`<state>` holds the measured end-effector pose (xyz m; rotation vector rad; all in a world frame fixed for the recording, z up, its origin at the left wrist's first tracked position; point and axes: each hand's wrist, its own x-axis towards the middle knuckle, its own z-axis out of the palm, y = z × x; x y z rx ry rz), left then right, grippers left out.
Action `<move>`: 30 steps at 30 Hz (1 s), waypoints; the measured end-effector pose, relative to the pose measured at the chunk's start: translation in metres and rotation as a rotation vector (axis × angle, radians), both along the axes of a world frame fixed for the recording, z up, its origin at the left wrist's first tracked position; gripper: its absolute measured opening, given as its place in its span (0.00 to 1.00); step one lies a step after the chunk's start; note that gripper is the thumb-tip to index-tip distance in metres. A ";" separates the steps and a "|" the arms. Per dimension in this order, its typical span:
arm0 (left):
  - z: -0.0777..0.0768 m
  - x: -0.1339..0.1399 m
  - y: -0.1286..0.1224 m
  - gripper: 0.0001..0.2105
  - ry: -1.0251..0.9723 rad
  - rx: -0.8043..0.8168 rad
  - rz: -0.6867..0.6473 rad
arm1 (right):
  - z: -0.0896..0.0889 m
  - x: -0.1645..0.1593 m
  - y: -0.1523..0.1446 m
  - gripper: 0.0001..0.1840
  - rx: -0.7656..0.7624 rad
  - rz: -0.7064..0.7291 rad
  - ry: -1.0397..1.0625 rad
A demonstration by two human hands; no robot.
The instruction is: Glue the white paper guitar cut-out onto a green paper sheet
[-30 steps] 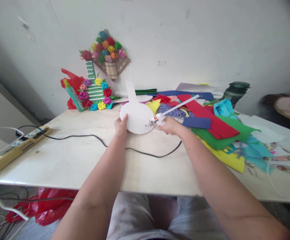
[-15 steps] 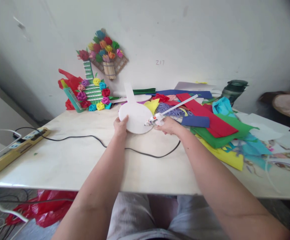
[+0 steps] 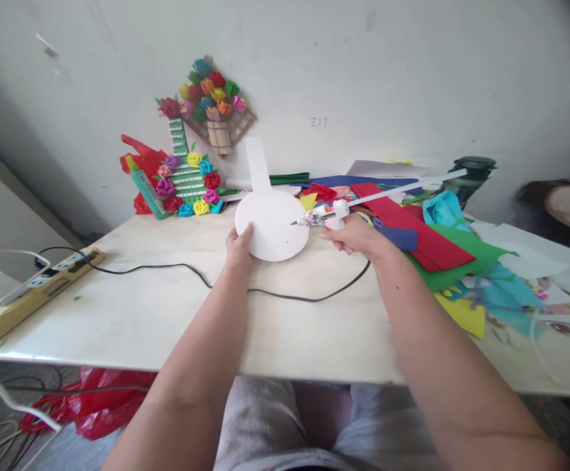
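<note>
Around glue gun (image 3: pixel 340 209), right fingers (image 3: pixel 338 236) curl.

A hot glue gun (image 3: pixel 317 216), coloured sheets (image 3: pixel 425 245) heaped on a table (image 3: pixel 167 317) and a flower-trimmed model guitar (image 3: pixel 189 183) show a handicraft workspace.

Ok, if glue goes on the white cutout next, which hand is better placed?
Right, most likely: the right hand holds the glue gun, which points over the white cutout. The left hand grips the cutout's near-left edge, so it seems better suited to steadying.
</note>
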<state>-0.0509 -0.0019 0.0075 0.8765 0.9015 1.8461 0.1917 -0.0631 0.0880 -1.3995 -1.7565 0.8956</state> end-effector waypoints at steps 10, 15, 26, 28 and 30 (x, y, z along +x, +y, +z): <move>0.005 0.002 -0.003 0.19 -0.052 0.031 -0.155 | -0.008 0.005 0.006 0.16 0.061 0.179 0.305; 0.005 0.003 -0.005 0.20 -0.033 0.051 -0.163 | -0.012 0.005 0.007 0.16 0.020 0.202 0.260; -0.006 0.002 0.004 0.19 0.047 -0.010 -0.125 | -0.014 -0.006 0.005 0.13 -0.141 0.132 0.030; -0.007 0.001 0.005 0.19 0.063 -0.016 -0.119 | -0.015 -0.008 0.004 0.13 -0.153 0.124 0.004; -0.007 0.001 0.005 0.18 0.074 -0.018 -0.113 | -0.016 -0.008 0.004 0.13 -0.153 0.122 -0.009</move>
